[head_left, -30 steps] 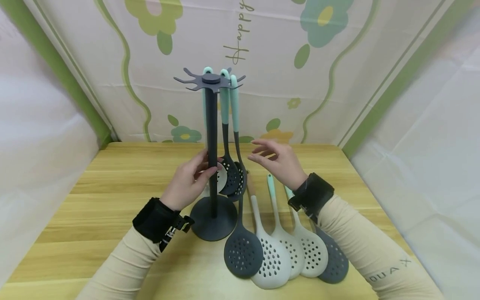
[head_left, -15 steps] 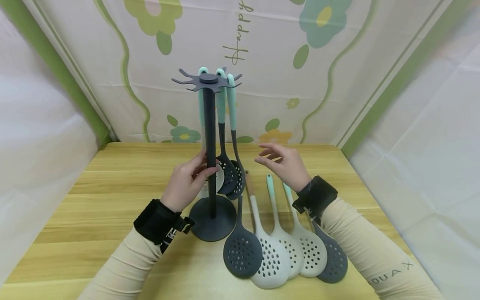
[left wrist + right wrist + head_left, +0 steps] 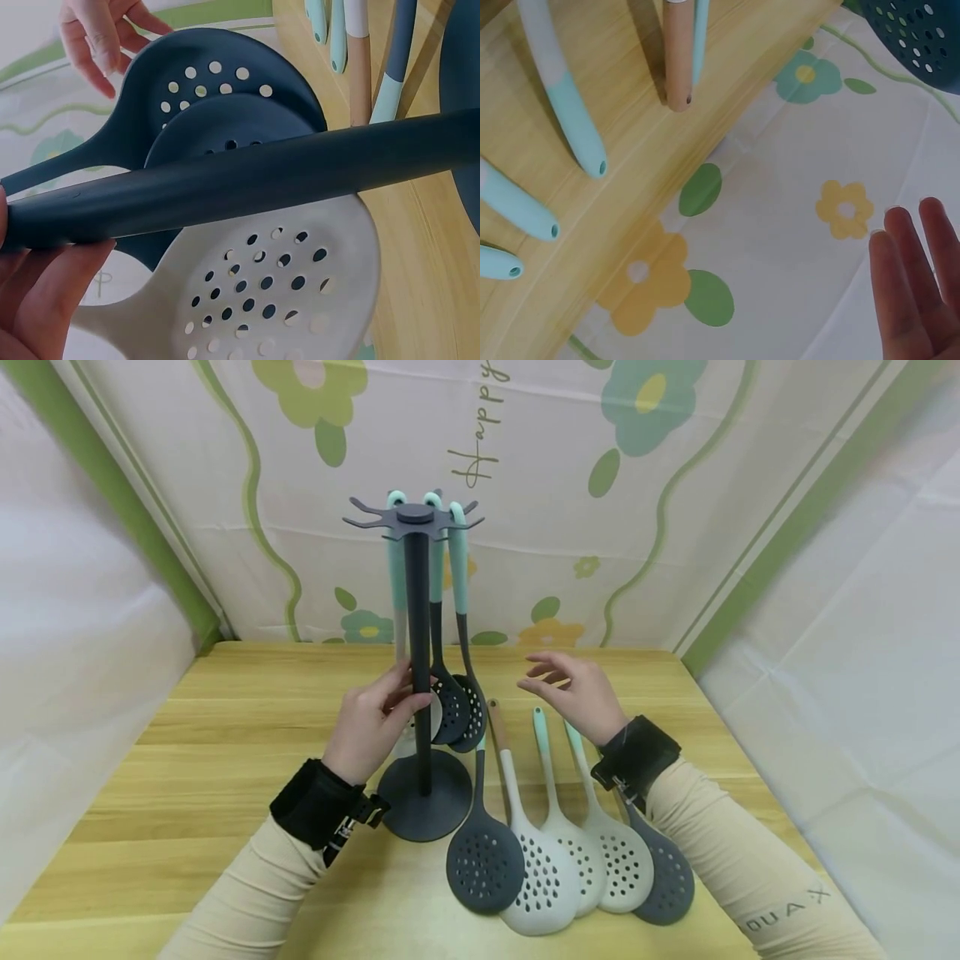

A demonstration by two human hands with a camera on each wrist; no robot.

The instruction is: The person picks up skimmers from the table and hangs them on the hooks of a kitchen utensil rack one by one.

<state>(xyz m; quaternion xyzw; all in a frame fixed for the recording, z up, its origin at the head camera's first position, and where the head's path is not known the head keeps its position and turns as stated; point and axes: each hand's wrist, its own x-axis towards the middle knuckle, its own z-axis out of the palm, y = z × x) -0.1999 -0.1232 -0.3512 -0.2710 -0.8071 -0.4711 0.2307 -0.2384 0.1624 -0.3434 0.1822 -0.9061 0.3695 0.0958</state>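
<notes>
My left hand grips the pole of a dark utensil rack with a round base and a hooked top. From its hooks hang two dark skimmers and a pale skimmer, all with mint handles; the pole partly hides them. In the air right of the rack, my right hand has relaxed, slightly bent fingers and holds nothing. In front of it lie a dark skimmer, a white skimmer with a brown handle, two pale skimmers with mint handles and another dark skimmer.
Everything stands on a wooden table. Behind its far edge hangs a white cloth with printed flowers. White fabric walls with green edging close off both sides. The lying skimmers fan out at the front, their heads overlapping.
The rack's top and the hanging skimmers have shifted left, the skimmers turning somewhat around the pole, while the base stays nearly in place. My right hand has drifted slightly right and down.
</notes>
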